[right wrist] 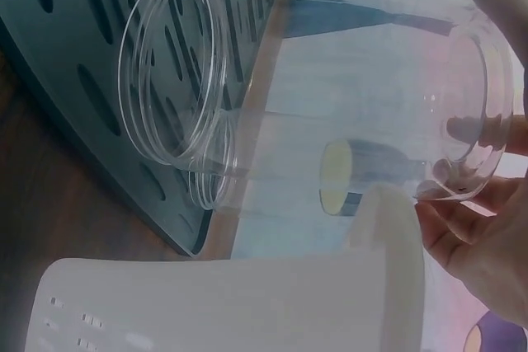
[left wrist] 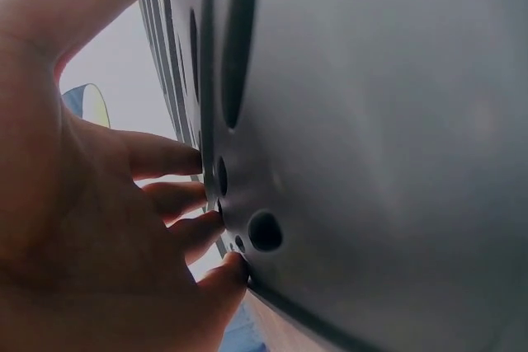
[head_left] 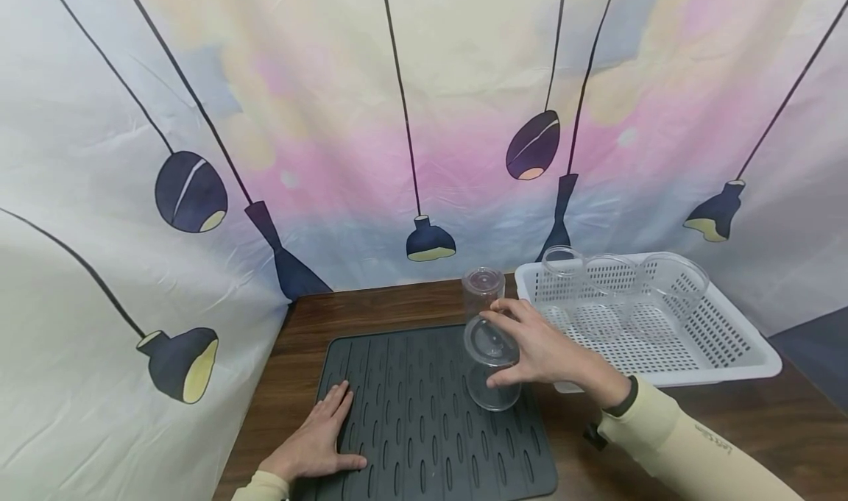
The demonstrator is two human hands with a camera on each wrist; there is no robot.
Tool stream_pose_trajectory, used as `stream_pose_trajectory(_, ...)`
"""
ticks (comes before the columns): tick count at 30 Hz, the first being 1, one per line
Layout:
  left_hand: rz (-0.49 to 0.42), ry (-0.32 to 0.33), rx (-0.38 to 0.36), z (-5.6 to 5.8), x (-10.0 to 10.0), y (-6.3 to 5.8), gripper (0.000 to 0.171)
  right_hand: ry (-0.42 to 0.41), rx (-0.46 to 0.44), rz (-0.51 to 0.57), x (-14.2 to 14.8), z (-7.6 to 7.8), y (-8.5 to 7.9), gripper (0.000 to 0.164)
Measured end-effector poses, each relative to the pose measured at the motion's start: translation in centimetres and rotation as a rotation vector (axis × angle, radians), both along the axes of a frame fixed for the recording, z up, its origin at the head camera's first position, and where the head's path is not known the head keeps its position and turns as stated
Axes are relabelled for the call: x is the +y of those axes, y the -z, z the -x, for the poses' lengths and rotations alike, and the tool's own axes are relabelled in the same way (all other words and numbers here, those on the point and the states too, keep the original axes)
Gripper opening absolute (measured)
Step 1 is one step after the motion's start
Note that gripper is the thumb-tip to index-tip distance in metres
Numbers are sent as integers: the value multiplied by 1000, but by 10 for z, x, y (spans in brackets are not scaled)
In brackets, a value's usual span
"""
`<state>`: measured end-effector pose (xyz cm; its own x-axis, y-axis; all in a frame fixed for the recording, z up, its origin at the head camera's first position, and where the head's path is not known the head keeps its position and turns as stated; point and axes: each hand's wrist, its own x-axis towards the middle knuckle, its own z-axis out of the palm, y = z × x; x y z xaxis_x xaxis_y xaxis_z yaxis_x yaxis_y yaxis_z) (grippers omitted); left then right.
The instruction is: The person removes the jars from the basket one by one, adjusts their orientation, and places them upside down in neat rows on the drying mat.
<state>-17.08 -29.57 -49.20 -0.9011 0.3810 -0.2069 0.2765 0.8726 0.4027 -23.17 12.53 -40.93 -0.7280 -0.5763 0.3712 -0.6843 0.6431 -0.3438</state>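
Observation:
My right hand (head_left: 536, 343) grips a clear jar (head_left: 491, 346) near its base, thumb on one side and fingers on the other. The jar is upside down, its ringed mouth low over the right part of a dark grey slotted drying mat (head_left: 411, 420). Just behind it a second clear jar (head_left: 483, 282), also base up, stands by the mat's back right corner. In the right wrist view the held jar (right wrist: 355, 80) overlaps the other one's rim. Along the mat's left edge rests my left hand (head_left: 311, 438), fingers extended; the left wrist view shows its fingertips (left wrist: 191, 237) touching the mat's edge.
A white perforated basket (head_left: 748, 339) stands on the wooden table (head_left: 371, 306) at the right, close beside the mat. Inside it are three clear containers (head_left: 672, 276). A fabric backdrop (head_left: 358, 155) printed with hanging lamps rises behind the table's back edge.

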Motion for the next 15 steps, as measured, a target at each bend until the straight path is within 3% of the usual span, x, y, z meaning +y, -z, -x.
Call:
stream_pose_trajectory(8,1,-2,-8,0,0,0,117,-20,61,8,3,2,-4,96)
stream_pose_trajectory(15,4,-1,-6,1,0,2,118,-43,46,39,6,2,-9,94)
